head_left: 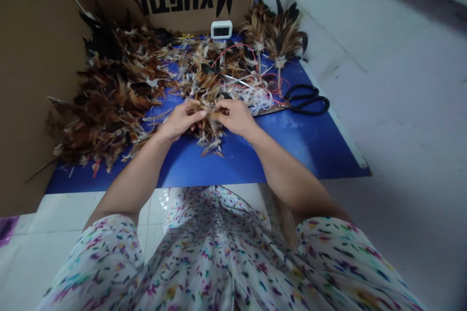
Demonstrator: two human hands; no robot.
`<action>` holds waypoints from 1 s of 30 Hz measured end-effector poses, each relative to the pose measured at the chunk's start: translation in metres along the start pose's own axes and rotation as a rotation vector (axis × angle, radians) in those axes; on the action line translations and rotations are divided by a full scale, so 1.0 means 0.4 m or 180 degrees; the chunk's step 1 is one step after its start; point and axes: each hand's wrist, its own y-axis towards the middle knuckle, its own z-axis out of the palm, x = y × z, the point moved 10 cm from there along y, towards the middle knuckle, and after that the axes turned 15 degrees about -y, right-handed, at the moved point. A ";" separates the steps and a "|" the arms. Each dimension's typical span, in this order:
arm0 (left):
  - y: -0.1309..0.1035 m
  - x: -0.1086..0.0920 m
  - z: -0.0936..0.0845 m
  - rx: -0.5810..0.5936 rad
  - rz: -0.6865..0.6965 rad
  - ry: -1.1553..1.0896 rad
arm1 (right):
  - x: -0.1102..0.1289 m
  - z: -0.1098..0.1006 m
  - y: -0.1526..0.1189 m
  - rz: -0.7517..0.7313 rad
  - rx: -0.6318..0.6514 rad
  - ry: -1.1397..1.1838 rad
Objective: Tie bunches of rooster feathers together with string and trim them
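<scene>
At the middle of the blue worktop (292, 146), my left hand (180, 120) and right hand (237, 116) both pinch one small feather bundle (209, 129), which I judge could shed loose feathers if either grip slackens.

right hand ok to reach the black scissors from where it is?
Probably yes. The scissors lie flat on the blue mat just off the right hand, with only loose string between. But that hand and the left hand both pinch the feather bundle, so its grip is occupied.
</scene>
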 end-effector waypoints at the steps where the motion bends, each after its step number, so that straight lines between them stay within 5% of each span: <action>1: 0.000 -0.003 -0.003 -0.0023 0.0065 0.0066 | 0.001 0.002 0.000 -0.0014 0.0004 -0.0008; 12: 0.006 -0.015 -0.053 -0.0476 0.0290 0.0437 | -0.022 -0.017 0.003 0.0049 -0.0182 -0.0518; 23: -0.026 -0.146 -0.077 -0.0754 0.1501 0.2475 | -0.034 -0.039 -0.004 -0.0274 -0.0647 -0.0929; 30: -0.021 -0.154 -0.199 -0.1588 0.1607 0.2272 | -0.003 -0.054 -0.023 -0.0467 -0.0960 -0.1075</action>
